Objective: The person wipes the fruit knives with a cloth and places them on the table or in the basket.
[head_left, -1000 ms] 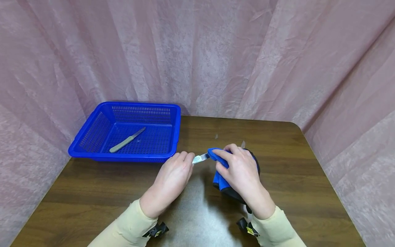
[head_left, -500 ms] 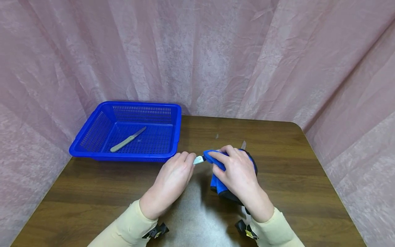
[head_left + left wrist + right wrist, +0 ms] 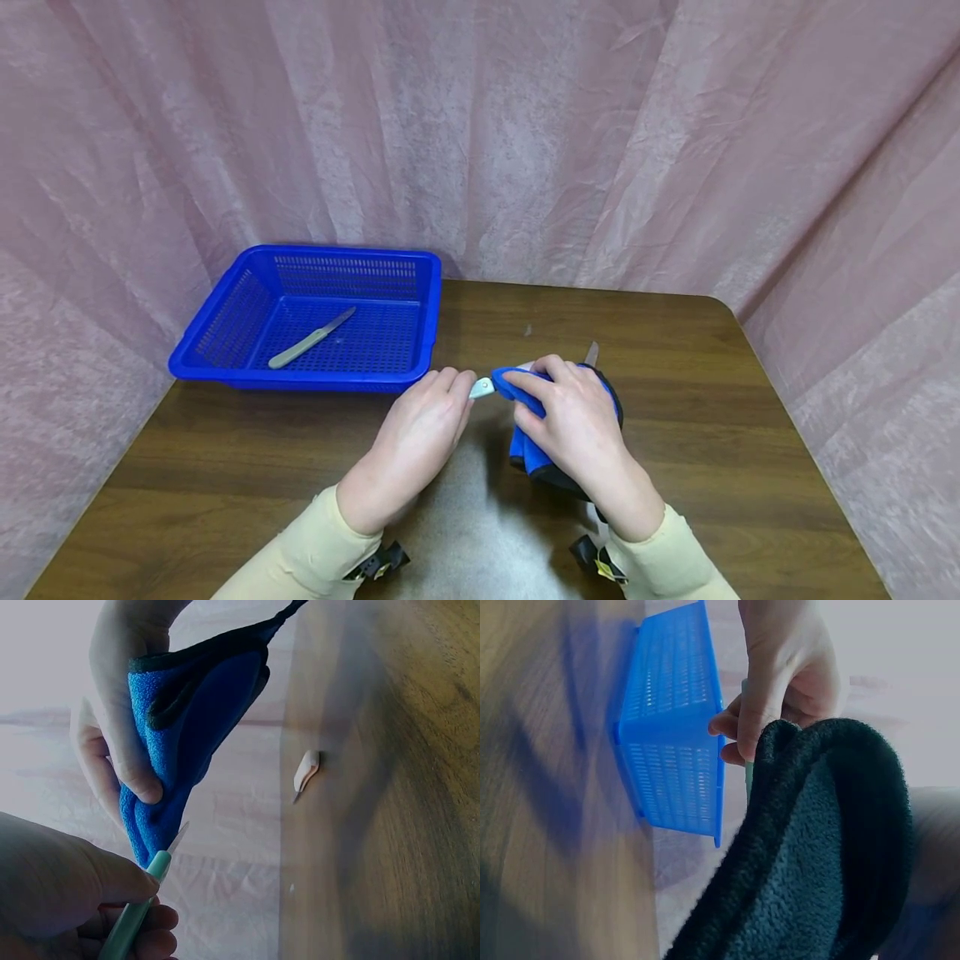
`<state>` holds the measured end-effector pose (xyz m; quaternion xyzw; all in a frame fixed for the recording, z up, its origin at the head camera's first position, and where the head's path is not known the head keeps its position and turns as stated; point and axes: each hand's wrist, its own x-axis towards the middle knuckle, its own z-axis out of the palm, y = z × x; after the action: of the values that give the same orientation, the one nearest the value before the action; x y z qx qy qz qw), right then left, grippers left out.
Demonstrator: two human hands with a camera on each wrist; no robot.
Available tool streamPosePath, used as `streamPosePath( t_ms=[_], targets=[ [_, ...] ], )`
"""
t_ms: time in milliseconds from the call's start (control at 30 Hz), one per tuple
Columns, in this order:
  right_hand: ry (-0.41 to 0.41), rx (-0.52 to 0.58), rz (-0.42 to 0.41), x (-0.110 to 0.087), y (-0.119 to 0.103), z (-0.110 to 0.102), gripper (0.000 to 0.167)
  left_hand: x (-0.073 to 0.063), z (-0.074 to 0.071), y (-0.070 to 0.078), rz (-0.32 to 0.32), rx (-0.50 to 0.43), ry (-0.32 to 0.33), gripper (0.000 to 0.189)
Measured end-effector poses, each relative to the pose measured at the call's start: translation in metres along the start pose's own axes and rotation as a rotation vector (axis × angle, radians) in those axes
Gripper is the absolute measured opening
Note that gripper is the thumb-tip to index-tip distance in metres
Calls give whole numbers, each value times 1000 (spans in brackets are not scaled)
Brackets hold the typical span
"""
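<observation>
My left hand (image 3: 420, 433) grips a small knife by its pale green handle (image 3: 135, 915), the blade pointing right. My right hand (image 3: 577, 417) holds a blue cloth (image 3: 169, 765) with black edging, folded around that blade, thumb and fingers pinching it close to the handle. In the left wrist view, a sliver of blade (image 3: 178, 838) shows beside the cloth just past the handle; the rest is hidden. The cloth's loose part hangs below my right hand, filling much of the right wrist view.
Left of my hands, a blue plastic basket (image 3: 300, 385) stands on the wooden table (image 3: 712, 400); a knife (image 3: 306, 343) with a pale handle lies in it. Another knife (image 3: 306, 772) lies on the table beyond the cloth. Pink curtains (image 3: 480, 142) hang behind the table.
My right hand has slid left with the cloth along the blade toward the handle, covering the blade part that showed earlier. My left hand has stayed nearly still.
</observation>
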<state>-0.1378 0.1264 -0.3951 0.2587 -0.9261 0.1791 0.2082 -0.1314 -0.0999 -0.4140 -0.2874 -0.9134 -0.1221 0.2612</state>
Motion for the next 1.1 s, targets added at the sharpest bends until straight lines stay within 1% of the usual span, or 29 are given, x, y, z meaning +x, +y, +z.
streamPosePath(
  t_ms=[367,600,1100],
  targets=[
    [-10,-7,6,0,0,2,34,-1,0,-1,8,10,2,23],
    [-5,-11,11,0,2,3,34,-1,0,-2,21,19,2,22],
    [7,-22,25,0,7,3,34,-1,0,-2,27,21,13,22]
  ],
)
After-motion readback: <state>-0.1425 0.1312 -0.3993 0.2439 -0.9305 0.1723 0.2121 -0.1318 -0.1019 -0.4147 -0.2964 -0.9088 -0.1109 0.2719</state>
